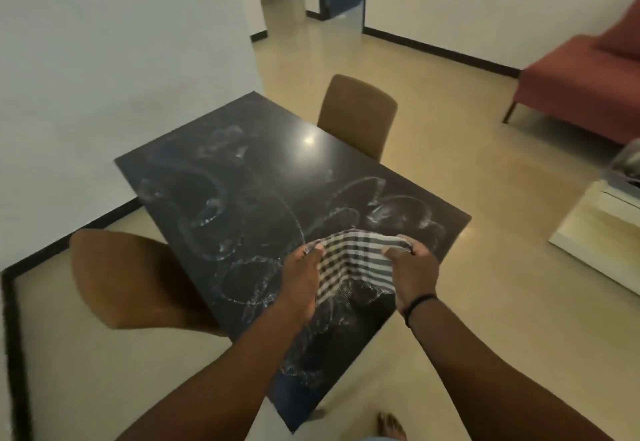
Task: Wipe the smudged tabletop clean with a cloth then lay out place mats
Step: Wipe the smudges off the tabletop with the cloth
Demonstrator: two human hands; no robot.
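Observation:
A black glossy tabletop [263, 170] fills the middle of the view, covered with whitish circular smudges and streaks. Above its near right part I hold a grey-and-white checked cloth [349, 260] stretched between both hands. My left hand [299, 278] pinches the cloth's left top corner. My right hand [414, 274], with a dark band on the wrist, pinches the right top corner. The cloth hangs down between them, its lower edge close to the table surface. No place mats are in view.
A brown chair [358, 113] stands at the table's far side and another brown chair [124, 274] at its left. A red sofa [585, 84] is at the right, a white low unit [602, 232] nearer right. A white wall runs along the left. My bare foot [391, 425] is by the table's near corner.

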